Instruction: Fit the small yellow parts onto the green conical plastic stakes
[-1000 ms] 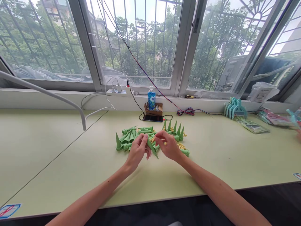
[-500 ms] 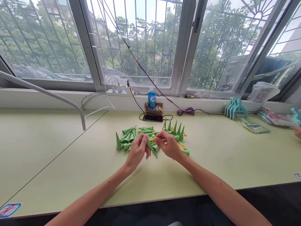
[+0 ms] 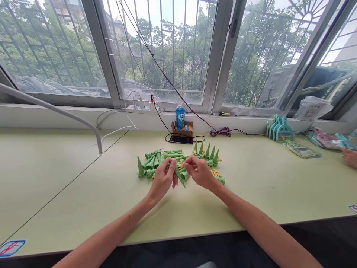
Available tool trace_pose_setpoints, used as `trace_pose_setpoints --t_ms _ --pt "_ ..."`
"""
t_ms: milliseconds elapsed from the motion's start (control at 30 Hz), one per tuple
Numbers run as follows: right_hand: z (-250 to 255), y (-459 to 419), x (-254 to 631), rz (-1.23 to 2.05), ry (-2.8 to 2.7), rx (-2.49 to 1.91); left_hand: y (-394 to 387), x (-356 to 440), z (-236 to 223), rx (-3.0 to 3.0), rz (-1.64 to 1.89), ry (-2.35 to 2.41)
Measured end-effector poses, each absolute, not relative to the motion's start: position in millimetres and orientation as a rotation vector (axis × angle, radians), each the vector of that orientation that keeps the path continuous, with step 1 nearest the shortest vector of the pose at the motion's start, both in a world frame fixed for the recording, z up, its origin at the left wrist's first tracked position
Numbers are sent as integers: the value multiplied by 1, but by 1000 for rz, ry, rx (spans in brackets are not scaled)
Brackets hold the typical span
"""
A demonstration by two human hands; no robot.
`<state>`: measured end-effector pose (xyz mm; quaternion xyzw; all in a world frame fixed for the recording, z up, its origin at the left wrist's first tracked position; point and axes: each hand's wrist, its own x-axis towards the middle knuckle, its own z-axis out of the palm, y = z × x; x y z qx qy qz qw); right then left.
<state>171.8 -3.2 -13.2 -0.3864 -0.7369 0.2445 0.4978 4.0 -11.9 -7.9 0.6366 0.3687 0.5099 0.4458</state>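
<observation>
My left hand [image 3: 162,179] is closed around a green plastic cone spike [image 3: 180,178], its point slanting down toward the front right. Close to the spike's wide end is my right hand [image 3: 201,173], with thumb and fingertips pinched together; anything between them is too small to make out. Beyond both hands lies a pile of green cones [image 3: 150,162], some on their sides. One upright cone [image 3: 140,168] stands at the pile's left. Several more upright cones [image 3: 215,158] form a row at the right, and small yellow pieces [image 3: 216,173] lie scattered near them.
A phone [image 3: 181,140] lies behind the pile, before a small cardboard box [image 3: 188,130] and a blue bottle [image 3: 180,118]. Cables trail across the back. Turquoise plastic pieces [image 3: 280,128] stand back right. Another person's hand [image 3: 349,157] is at the right edge, near bagged items [image 3: 325,140].
My hands stay almost in place, and the spike's tip has shifted slightly left. At the right edge, the other person's hand has come further into view.
</observation>
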Motion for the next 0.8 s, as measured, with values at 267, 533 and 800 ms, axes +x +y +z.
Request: trace_pose_setpoints --t_ms 267,533,800 --pt "-12 -2 175 543 -1838 -930 -15 4 -4 1624 1229 947" --pt "-11 -2 177 580 -1850 -866 -16 3 -5 1640 1202 979" --pt "-15 -1 178 560 -1861 -878 -15 2 -4 1584 1194 941"
